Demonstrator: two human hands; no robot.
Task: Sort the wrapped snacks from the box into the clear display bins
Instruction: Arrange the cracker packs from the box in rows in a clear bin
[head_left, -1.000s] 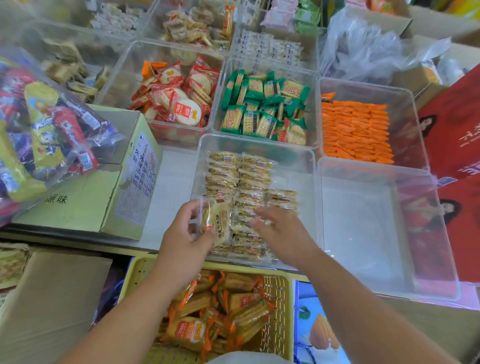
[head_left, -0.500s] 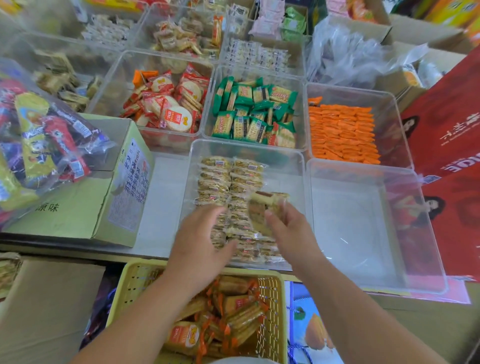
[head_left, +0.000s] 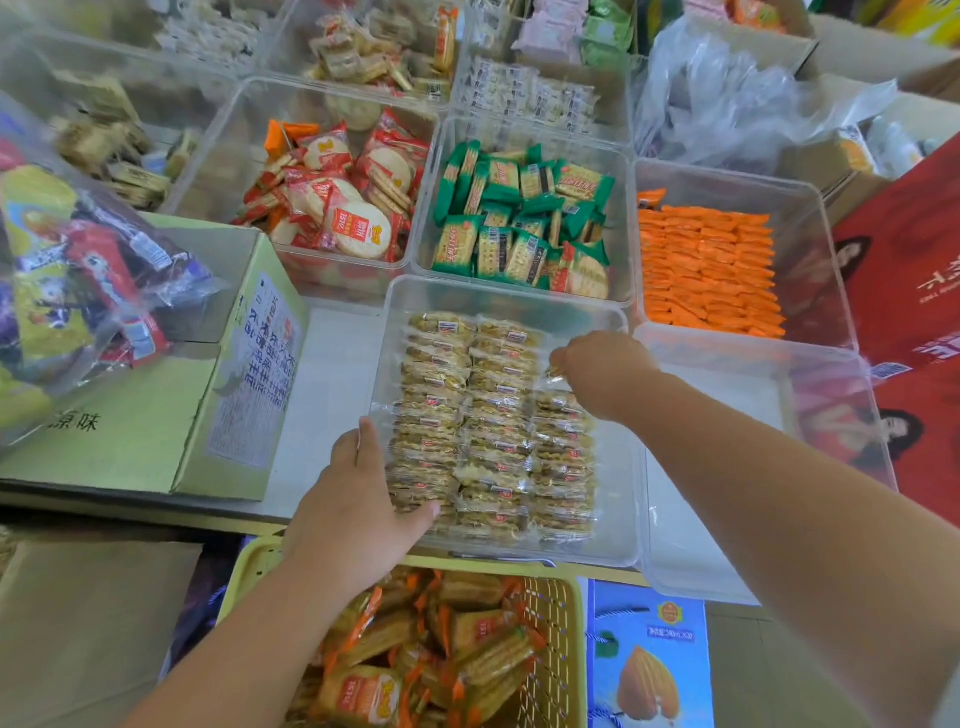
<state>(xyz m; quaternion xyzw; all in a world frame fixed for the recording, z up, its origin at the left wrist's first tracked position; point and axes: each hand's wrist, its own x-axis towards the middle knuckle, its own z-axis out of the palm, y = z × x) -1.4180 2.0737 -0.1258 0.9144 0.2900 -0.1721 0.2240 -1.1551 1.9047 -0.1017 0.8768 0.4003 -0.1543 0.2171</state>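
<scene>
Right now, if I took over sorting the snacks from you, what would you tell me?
Left hand: open, resting on the near left wall of the front clear bin.
Right hand: pinching one wrapped snack over the far end of the bin's third row.
Done: two long rows fill the bin's left side; the third row is shorter.
Left: set this snack down and finish the third row. After that, probably the orange-wrapped snacks in the yellow basket.
</scene>
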